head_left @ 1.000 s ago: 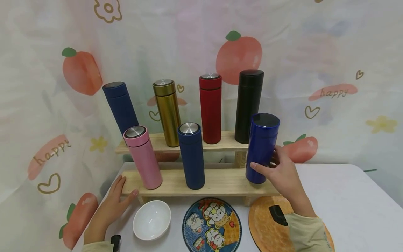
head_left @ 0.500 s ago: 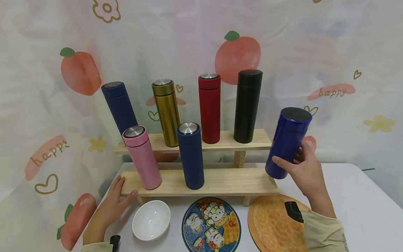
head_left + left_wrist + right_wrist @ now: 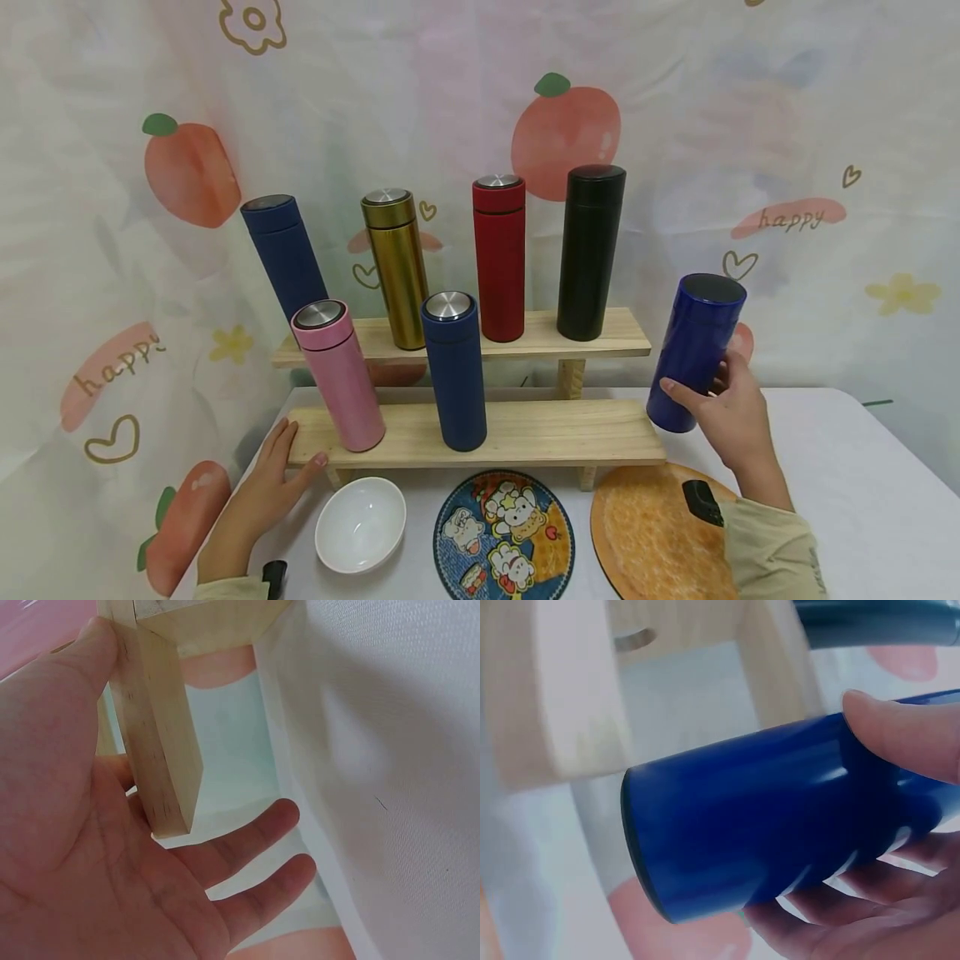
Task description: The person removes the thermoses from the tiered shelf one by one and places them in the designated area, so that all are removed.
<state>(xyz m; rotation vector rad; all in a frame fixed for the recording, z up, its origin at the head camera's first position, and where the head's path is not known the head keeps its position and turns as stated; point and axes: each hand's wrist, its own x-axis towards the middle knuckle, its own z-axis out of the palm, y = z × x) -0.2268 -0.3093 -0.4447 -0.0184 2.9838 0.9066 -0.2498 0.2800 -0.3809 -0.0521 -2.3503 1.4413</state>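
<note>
In the head view my right hand (image 3: 738, 417) grips a glossy blue thermos bottle (image 3: 693, 354) with a dark lid, thumb on the near side. The bottle leans right, just beyond the right end of the two-tier wooden shelf (image 3: 555, 429). Its base, seen in the right wrist view as the dark-rimmed end of the blue thermos bottle (image 3: 727, 825), is off the board. My left hand (image 3: 258, 492) holds the lower tier's left end. The left wrist view has the thumb against the wooden board (image 3: 154, 735), with two fingers of the left hand (image 3: 112, 855) extended past it.
A pink thermos (image 3: 345, 383) and a navy thermos (image 3: 454, 375) stand on the lower tier. Navy, gold (image 3: 397, 275), red (image 3: 501, 267) and black (image 3: 592, 258) ones line the upper tier. In front lie a white bowl (image 3: 362, 527), a cartoon mat (image 3: 504, 537) and a bread-patterned mat (image 3: 652, 533).
My right hand has carried the blue thermos off the lower tier to the right, then slightly lower in the last half second. My left hand has stayed at the shelf's end.
</note>
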